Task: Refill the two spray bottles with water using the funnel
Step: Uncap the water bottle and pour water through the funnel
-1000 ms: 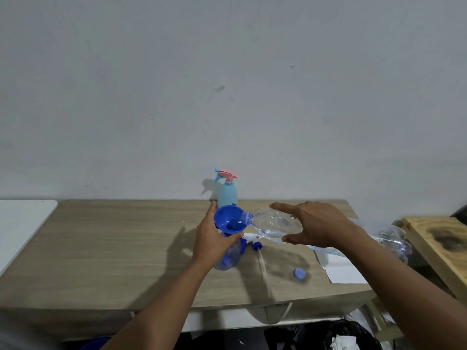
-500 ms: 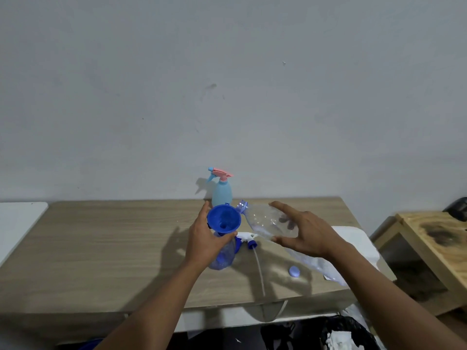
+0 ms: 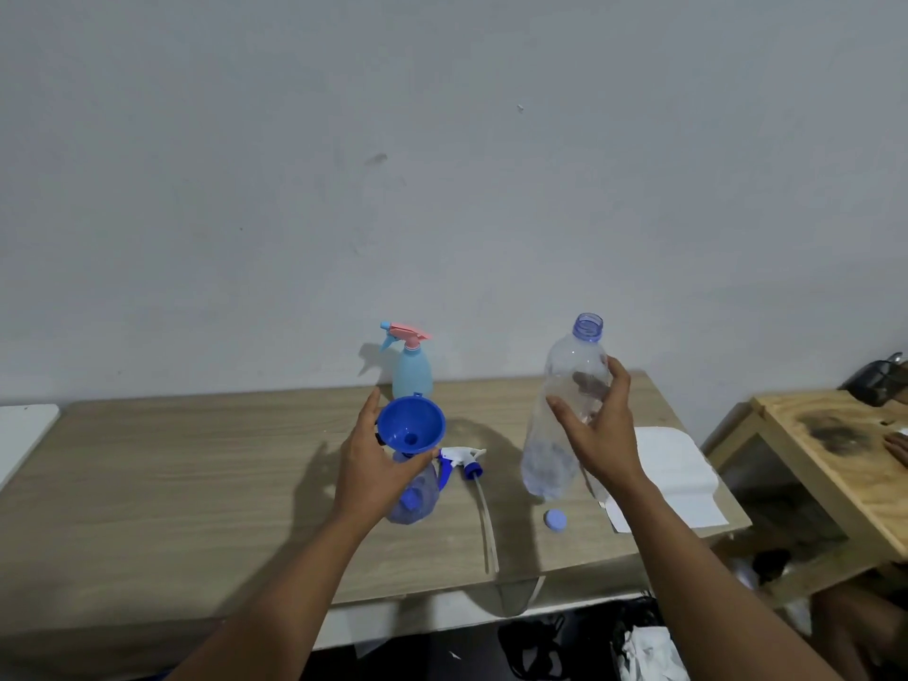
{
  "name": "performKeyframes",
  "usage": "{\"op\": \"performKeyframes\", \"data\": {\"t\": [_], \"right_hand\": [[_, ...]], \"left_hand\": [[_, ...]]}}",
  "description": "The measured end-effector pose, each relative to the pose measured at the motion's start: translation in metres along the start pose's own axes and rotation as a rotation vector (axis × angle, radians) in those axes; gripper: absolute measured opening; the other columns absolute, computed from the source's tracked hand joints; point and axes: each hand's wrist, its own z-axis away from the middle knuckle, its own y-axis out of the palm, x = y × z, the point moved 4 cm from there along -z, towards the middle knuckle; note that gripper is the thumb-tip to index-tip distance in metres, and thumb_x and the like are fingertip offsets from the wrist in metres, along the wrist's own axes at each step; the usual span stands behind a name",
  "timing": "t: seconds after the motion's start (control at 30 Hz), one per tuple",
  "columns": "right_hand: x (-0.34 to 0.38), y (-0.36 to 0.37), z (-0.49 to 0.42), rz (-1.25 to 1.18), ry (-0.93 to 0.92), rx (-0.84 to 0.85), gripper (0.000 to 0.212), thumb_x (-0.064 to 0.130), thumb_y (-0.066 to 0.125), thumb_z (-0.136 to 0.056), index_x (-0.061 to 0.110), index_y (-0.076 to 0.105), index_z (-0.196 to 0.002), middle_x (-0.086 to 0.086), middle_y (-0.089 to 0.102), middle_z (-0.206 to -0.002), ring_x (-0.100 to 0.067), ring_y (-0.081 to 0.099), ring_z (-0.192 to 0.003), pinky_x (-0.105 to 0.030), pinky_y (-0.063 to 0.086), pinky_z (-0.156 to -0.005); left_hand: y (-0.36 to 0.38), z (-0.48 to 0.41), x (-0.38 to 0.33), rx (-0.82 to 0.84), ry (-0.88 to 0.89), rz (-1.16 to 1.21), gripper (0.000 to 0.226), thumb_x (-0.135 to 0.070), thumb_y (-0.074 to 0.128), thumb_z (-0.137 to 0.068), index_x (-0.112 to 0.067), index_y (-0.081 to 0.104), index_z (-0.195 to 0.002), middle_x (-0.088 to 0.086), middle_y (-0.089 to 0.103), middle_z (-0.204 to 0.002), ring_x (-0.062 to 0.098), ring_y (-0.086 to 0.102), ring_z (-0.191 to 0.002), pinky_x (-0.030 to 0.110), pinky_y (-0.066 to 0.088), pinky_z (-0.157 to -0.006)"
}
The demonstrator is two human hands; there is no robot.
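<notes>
Blue funnel (image 3: 411,425) sits in the clear spray bottle (image 3: 415,491), steadied by the left hand (image 3: 376,462). Right of it, the right hand (image 3: 597,435) grips an upright water bottle (image 3: 562,410), seemingly emptied. Judging so, next comes recapping, then the light-blue spray bottle (image 3: 411,368) far behind. No readable labels.

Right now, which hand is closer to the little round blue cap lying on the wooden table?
Right. The right hand is just above the blue cap; the left hand sits further left.
</notes>
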Motion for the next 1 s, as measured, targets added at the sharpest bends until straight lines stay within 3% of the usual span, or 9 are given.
{"op": "performKeyframes", "data": {"t": [0.17, 0.37, 0.57, 0.63, 0.73, 0.77, 0.8, 0.87, 1.0], "right_hand": [[-0.011, 0.015, -0.004, -0.04, 0.058, -0.017, 0.082, 0.029, 0.078, -0.084, 0.033, 0.023, -0.145, 0.006, 0.055, -0.134, -0.014, 0.055, -0.119, -0.043, 0.051, -0.1], [-0.014, 0.024, -0.012, -0.032, 0.086, -0.017, 0.084, 0.031, 0.078, -0.084, 0.027, 0.024, -0.148, -0.001, 0.054, -0.137, -0.016, 0.054, -0.119, -0.029, 0.044, -0.092], [-0.016, 0.019, -0.013, -0.045, 0.095, -0.004, 0.095, 0.038, 0.083, -0.077, 0.033, 0.022, -0.149, 0.005, 0.05, -0.139, -0.017, 0.053, -0.123, -0.039, 0.051, -0.098], [-0.014, 0.016, -0.008, -0.044, 0.097, -0.076, 0.102, 0.037, 0.087, -0.073, 0.03, 0.021, -0.15, 0.006, 0.046, -0.138, -0.013, 0.051, -0.12, -0.035, 0.049, -0.097], [0.004, 0.015, 0.016, -0.075, -0.051, -0.347, 0.072, 0.041, 0.08, -0.078, 0.023, 0.039, -0.134, 0.0, 0.048, -0.121, -0.018, 0.052, -0.101, -0.044, 0.052, -0.085], [0.012, 0.023, 0.026, -0.088, -0.126, -0.342, 0.057, 0.041, 0.074, -0.081, 0.022, 0.045, -0.126, -0.001, 0.051, -0.113, -0.019, 0.053, -0.094, -0.048, 0.052, -0.081], [0.021, 0.036, 0.033, -0.096, -0.182, -0.261, 0.049, 0.042, 0.072, -0.081, 0.023, 0.049, -0.12, 0.0, 0.055, -0.105, -0.018, 0.054, -0.089, -0.047, 0.051, -0.078], [0.035, 0.069, 0.042, -0.085, -0.181, 0.023, 0.052, 0.047, 0.075, -0.076, 0.026, 0.054, -0.119, 0.008, 0.059, -0.101, -0.011, 0.057, -0.088, -0.034, 0.051, -0.075], [0.054, 0.118, 0.046, -0.041, -0.024, 0.43, 0.093, 0.056, 0.084, -0.067, 0.035, 0.037, -0.144, 0.017, 0.05, -0.131, -0.002, 0.054, -0.11, -0.015, 0.046, -0.08]], "left_hand": [[0.002, -0.002, 0.007, 0.006, -0.033, -0.004, 0.109, -0.031, 0.093, -0.062, -0.022, 0.03, -0.151, -0.016, 0.055, -0.119, 0.01, 0.058, -0.107, 0.03, 0.05, -0.09], [0.003, -0.004, 0.011, 0.001, -0.054, 0.0, 0.112, -0.031, 0.093, -0.061, -0.023, 0.028, -0.152, -0.014, 0.055, -0.124, 0.013, 0.059, -0.11, 0.033, 0.051, -0.093], [0.005, -0.003, 0.011, -0.007, -0.055, 0.006, 0.113, -0.03, 0.094, -0.061, -0.023, 0.027, -0.152, -0.008, 0.057, -0.129, 0.016, 0.059, -0.113, 0.035, 0.051, -0.095], [0.006, -0.003, 0.011, -0.004, -0.053, 0.016, 0.114, -0.03, 0.094, -0.06, -0.023, 0.027, -0.152, -0.009, 0.057, -0.129, 0.016, 0.059, -0.114, 0.036, 0.051, -0.096], [0.005, -0.001, 0.009, -0.006, -0.047, 0.032, 0.115, -0.029, 0.094, -0.059, -0.025, 0.027, -0.152, -0.016, 0.056, -0.121, 0.012, 0.059, -0.111, 0.03, 0.049, -0.093], [0.005, 0.0, 0.009, -0.005, -0.051, 0.039, 0.115, -0.029, 0.095, -0.059, -0.026, 0.026, -0.152, -0.018, 0.056, -0.119, 0.011, 0.059, -0.11, 0.029, 0.049, -0.092], [0.006, 0.0, 0.011, -0.002, -0.062, 0.042, 0.116, -0.028, 0.095, -0.059, -0.028, 0.026, -0.152, -0.02, 0.056, -0.118, 0.011, 0.059, -0.109, 0.028, 0.048, -0.092], [0.007, -0.001, 0.014, -0.001, -0.082, 0.039, 0.117, -0.026, 0.095, -0.058, -0.028, 0.024, -0.152, -0.02, 0.057, -0.117, 0.011, 0.06, -0.106, 0.027, 0.048, -0.09], [0.008, -0.001, 0.024, 0.015, -0.118, 0.018, 0.116, -0.017, 0.091, -0.063, -0.03, 0.02, -0.154, -0.008, 0.056, -0.131, 0.012, 0.061, -0.106, 0.029, 0.051, -0.086]]}}
